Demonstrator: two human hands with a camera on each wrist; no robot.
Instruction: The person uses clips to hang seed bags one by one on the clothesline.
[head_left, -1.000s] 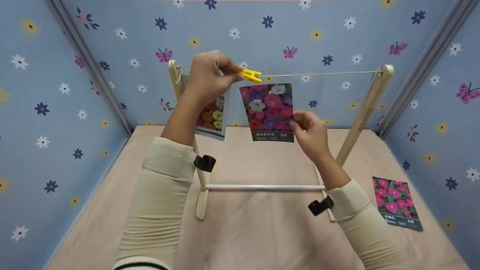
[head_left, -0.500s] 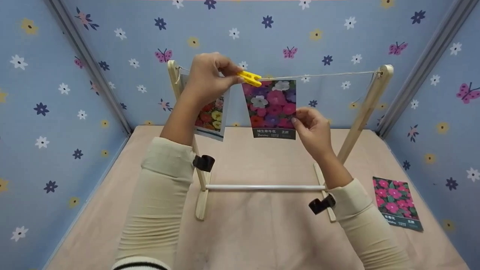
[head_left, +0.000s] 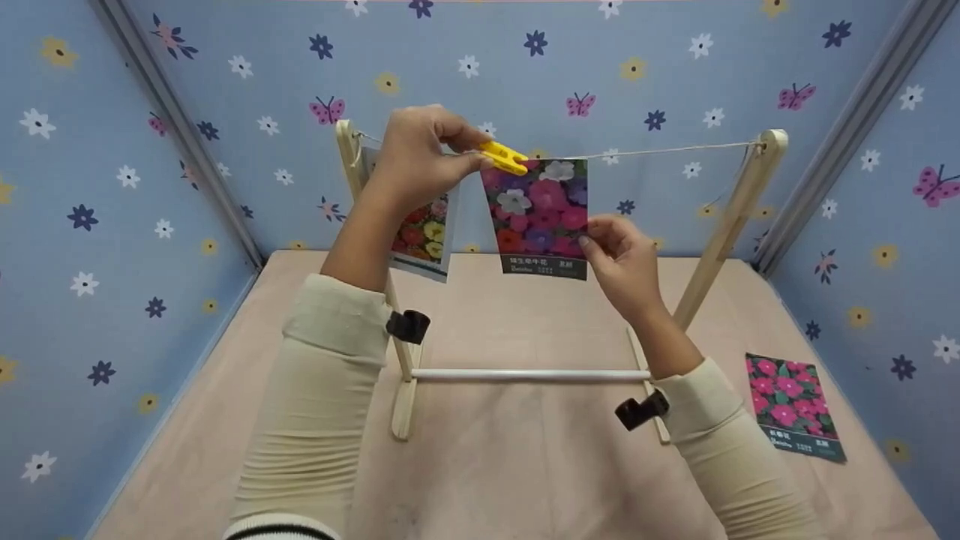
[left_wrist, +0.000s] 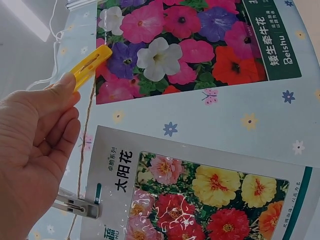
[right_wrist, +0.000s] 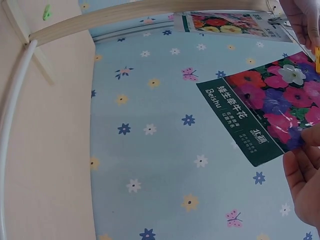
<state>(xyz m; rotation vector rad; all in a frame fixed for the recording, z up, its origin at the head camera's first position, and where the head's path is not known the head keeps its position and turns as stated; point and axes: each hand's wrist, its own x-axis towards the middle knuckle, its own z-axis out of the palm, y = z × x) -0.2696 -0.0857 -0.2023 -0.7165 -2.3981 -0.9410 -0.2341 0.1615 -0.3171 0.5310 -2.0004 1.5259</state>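
My left hand pinches a yellow clothespin between thumb and fingers. Its tip overlaps the top left corner of a seed packet with pink, purple and white flowers, up at the string. By its right edge, my right hand pinches that packet. In the left wrist view the yellow clothespin lies over the packet's edge; whether it bites the string I cannot tell. Behind my left forearm hangs a second seed packet with red and yellow flowers, held by a grey clip.
The string runs between two wooden posts joined low down by a white rod. A third seed packet with pink flowers lies on the pink surface at right. A green clothespin shows in the right wrist view.
My right hand has raised the flower packet so its top edge meets the string. The yellow clothespin has tilted downward and shifted slightly right, over the packet's corner.
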